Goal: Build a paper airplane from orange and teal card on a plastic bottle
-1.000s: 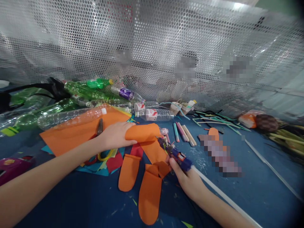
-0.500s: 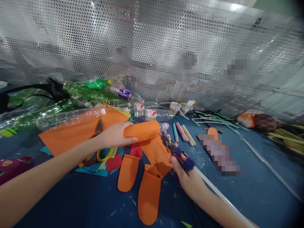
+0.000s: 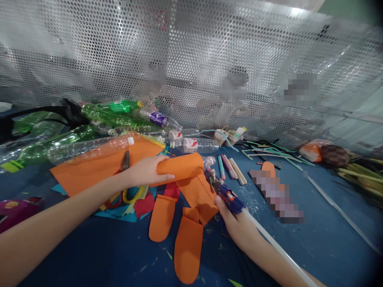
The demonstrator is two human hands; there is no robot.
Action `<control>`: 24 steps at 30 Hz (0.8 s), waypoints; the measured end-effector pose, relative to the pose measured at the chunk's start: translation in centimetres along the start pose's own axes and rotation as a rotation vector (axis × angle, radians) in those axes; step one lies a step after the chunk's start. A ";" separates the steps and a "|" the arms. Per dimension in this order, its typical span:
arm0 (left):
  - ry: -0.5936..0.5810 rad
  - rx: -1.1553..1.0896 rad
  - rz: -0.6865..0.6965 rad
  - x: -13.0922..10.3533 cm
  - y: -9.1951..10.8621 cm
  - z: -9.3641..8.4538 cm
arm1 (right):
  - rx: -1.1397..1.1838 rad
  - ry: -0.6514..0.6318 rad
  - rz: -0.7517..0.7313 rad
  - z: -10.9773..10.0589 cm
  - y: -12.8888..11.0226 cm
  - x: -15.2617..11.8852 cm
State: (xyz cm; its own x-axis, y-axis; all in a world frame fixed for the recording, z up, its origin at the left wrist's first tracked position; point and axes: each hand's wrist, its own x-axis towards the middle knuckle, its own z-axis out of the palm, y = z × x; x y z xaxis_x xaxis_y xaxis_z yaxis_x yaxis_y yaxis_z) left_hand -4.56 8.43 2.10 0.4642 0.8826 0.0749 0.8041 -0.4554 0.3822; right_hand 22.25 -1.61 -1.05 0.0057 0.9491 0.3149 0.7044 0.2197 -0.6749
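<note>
My left hand is closed around a plastic bottle wrapped in orange paper, lying on its side with its clear neck pointing right. In my right hand is a blue hot glue gun, a long white glue stick trailing from its back. Its messy nozzle end is close to the wrapped bottle's lower right edge; whether they touch I cannot tell. Below lie rounded orange paper pieces and a folded orange sheet. Scissors with red and yellow handles rest left, partly behind my left forearm.
Green and clear plastic bottles pile up at the left, against a perforated metal panel. Chalk-like coloured sticks, thin green strips and a second glue stick lie right. A purple object sits at the left edge.
Almost nothing differs. The whole view has shifted very slightly, and both hands keep the same hold on the wrapped bottle and the glue gun.
</note>
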 end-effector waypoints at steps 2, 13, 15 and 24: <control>0.002 -0.005 0.003 0.0 0.0 0.0 | 0.008 -0.006 -0.001 0.0 0.1 0.0; -0.006 -0.027 -0.018 -0.2 0.7 -0.4 | 0.008 -0.015 -0.006 0.1 0.2 0.0; 0.000 -0.027 -0.009 -0.2 0.6 -0.3 | 0.011 -0.015 -0.004 0.1 0.3 0.0; -0.003 -0.042 -0.010 -0.4 0.8 -0.3 | 0.044 -0.023 -0.003 -0.1 -0.7 -0.1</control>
State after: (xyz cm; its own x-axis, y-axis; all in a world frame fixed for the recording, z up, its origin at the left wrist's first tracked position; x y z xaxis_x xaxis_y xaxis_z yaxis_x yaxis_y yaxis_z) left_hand -4.20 7.79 2.69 0.4576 0.8866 0.0677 0.7924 -0.4412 0.4212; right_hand 21.77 -1.85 -0.52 -0.0131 0.9531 0.3022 0.6723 0.2321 -0.7030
